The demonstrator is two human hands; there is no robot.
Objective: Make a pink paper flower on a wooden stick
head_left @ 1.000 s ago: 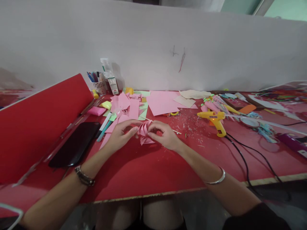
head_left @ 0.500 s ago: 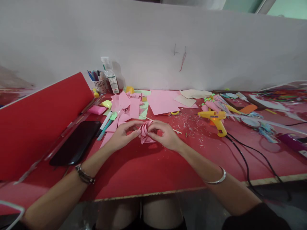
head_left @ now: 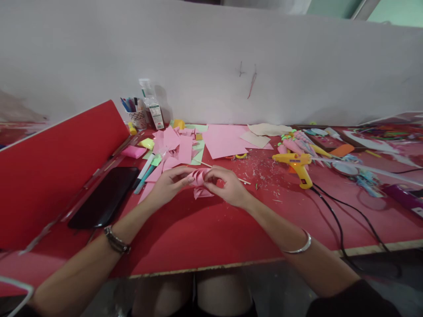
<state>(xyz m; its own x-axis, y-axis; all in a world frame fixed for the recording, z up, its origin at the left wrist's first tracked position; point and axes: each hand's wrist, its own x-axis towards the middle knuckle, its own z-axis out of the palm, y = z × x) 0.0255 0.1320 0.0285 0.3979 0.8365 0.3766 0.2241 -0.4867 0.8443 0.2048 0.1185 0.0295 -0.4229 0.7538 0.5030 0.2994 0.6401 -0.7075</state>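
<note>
A curled strip of pink paper point(head_left: 198, 177) is held between my two hands, just above the red tabletop point(head_left: 185, 242). My left hand point(head_left: 168, 186) pinches its left side between thumb and fingers. On the right side, my right hand point(head_left: 225, 185) grips it the same way, with the fingertips partly hidden by the curl. Beneath the strip, a folded piece of pink paper point(head_left: 202, 193) shows against the table. A thin wooden stick point(head_left: 243, 181) lies just past my right hand.
Pink paper pieces point(head_left: 172, 140) and a large pink sheet point(head_left: 223, 140) lie at the back. A yellow glue gun point(head_left: 297, 166) with a black cord lies to the right. To the left are a black phone point(head_left: 105, 197), markers point(head_left: 145, 171), a bottle point(head_left: 153, 108) and a leaning red board point(head_left: 62, 167).
The pink paper strip has turned and rolled into a flatter, wider curl between my fingers, showing the folded piece below it more clearly. My hands have barely moved.
</note>
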